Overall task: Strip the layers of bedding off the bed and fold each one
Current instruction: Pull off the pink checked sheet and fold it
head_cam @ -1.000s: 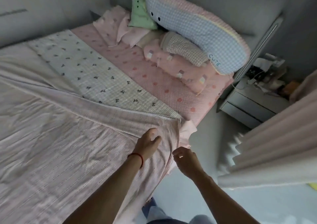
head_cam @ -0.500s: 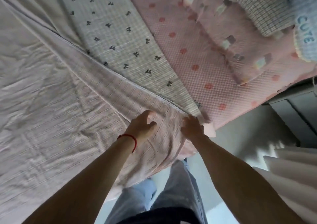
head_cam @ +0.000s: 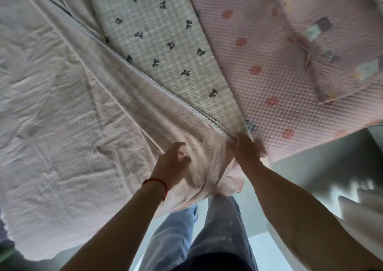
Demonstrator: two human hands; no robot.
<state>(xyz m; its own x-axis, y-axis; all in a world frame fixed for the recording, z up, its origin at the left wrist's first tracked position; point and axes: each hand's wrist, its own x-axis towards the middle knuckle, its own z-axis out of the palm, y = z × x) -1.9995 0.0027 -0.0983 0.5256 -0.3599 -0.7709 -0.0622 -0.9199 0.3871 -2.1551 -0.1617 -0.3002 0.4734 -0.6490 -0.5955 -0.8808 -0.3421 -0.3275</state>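
Fingers of my left hand are loosely spread and lie on the top cover, thumb lifted, a red string round that wrist. Fingers of my right hand curl down over the corner of the same cover at the bed's edge; I count this as a grip, though the fingertips are hidden in the cloth and blurred. Top cover: pale pink, woven check, wrinkled, spread over the left part of the bed and hanging off the near side. Beneath it, a folded-back band of bow-print blanket runs diagonally up from the right hand. Next, a pink waffle sheet with red dots, reaching the right edge. On that sheet, upper right, a pink pillow with coloured squares. My jeans stand against the near edge. Open floor lies right of the corner; pale curtain folds close it off at far right.
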